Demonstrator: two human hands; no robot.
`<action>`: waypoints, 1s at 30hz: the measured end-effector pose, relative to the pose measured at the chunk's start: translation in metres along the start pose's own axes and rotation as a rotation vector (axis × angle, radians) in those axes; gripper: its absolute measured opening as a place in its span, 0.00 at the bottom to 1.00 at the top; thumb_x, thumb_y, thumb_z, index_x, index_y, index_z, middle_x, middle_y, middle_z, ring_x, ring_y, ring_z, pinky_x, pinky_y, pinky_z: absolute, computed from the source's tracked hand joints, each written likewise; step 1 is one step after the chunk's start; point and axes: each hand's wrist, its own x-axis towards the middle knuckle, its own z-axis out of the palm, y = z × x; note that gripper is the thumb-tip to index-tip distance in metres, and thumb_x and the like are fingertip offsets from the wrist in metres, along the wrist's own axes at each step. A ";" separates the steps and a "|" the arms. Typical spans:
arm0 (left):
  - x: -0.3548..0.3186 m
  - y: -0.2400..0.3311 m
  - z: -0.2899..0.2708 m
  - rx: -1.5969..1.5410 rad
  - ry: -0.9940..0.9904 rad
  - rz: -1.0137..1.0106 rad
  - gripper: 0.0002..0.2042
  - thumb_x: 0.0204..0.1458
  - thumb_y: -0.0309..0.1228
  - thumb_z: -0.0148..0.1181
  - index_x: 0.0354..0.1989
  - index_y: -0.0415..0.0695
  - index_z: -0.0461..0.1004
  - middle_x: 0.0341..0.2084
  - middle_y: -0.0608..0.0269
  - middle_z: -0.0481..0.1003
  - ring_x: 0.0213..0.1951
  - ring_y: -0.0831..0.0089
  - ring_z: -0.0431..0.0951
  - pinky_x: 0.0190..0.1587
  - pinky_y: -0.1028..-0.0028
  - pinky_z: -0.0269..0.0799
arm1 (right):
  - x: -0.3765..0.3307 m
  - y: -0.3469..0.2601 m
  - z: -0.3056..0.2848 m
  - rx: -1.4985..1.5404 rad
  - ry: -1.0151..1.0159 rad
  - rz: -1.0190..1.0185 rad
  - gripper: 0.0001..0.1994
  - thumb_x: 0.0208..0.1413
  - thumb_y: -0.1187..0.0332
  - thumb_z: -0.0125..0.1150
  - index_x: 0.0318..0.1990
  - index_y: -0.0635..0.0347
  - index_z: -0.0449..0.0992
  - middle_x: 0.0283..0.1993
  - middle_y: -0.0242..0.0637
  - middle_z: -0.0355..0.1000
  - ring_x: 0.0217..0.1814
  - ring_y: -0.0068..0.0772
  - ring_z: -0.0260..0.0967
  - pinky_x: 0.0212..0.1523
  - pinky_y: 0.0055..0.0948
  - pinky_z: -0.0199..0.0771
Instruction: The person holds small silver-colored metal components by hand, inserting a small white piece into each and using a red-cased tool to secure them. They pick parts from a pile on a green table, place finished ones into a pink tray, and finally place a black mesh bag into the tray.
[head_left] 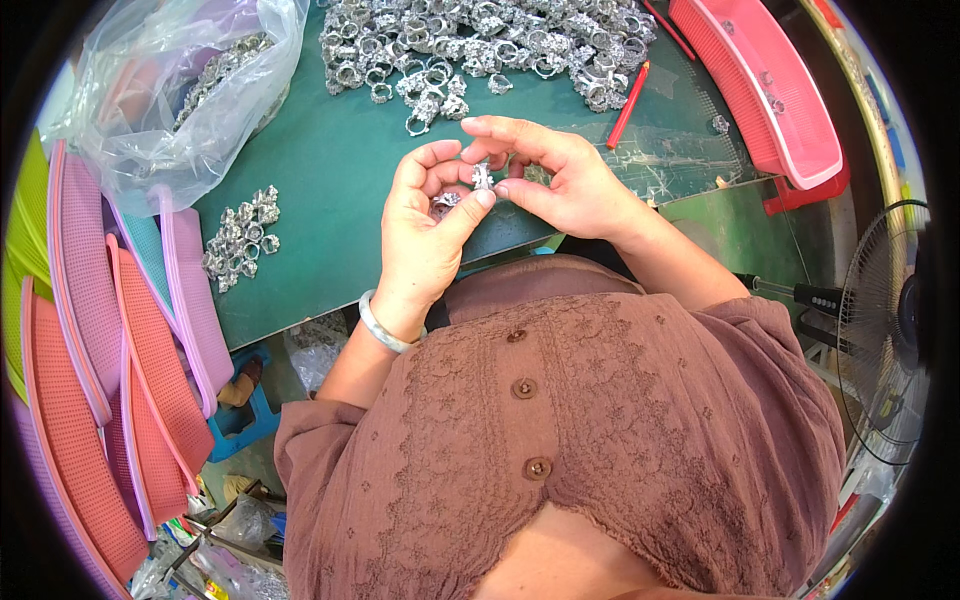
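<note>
Both hands meet over the green table [330,190]. A small silver ring with a sparkly top [482,178] is pinched between the fingertips of my left hand [425,225] and my right hand [555,175]. Another silver ring [446,200] rests in my left palm. A pale bangle [382,328] circles my left wrist. A big heap of silver rings [480,45] lies at the far side of the table, just beyond my fingers. A smaller pile of rings [240,240] sits to the left.
A clear plastic bag [170,90] with more rings lies at the far left. Pink and orange mesh trays [110,340] stack along the left edge, another pink tray [770,85] at the far right. A red pen [628,105] lies near it. A fan [885,330] stands right.
</note>
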 end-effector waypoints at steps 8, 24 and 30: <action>0.000 -0.001 -0.005 -0.105 -0.004 -0.070 0.17 0.47 0.20 0.53 0.47 0.38 0.63 0.32 0.65 0.69 0.31 0.81 0.68 0.32 0.84 0.64 | 0.004 0.003 -0.009 -0.202 0.030 0.017 0.21 0.43 0.81 0.54 0.49 0.59 0.68 0.40 0.34 0.70 0.38 0.24 0.66 0.36 0.21 0.66; 0.003 0.003 -0.020 -0.480 -0.060 -0.309 0.10 0.51 0.28 0.48 0.41 0.39 0.67 0.32 0.60 0.70 0.32 0.73 0.71 0.29 0.78 0.67 | 0.043 0.031 -0.035 -0.746 0.072 0.067 0.06 0.44 0.74 0.54 0.31 0.63 0.72 0.29 0.40 0.68 0.32 0.41 0.68 0.34 0.33 0.67; 0.003 0.006 -0.014 -0.326 0.011 -0.346 0.08 0.52 0.27 0.48 0.39 0.39 0.69 0.26 0.64 0.70 0.29 0.76 0.70 0.27 0.80 0.66 | 0.036 0.025 -0.031 -0.665 0.077 0.051 0.04 0.43 0.75 0.55 0.29 0.64 0.72 0.27 0.39 0.67 0.30 0.39 0.67 0.32 0.31 0.67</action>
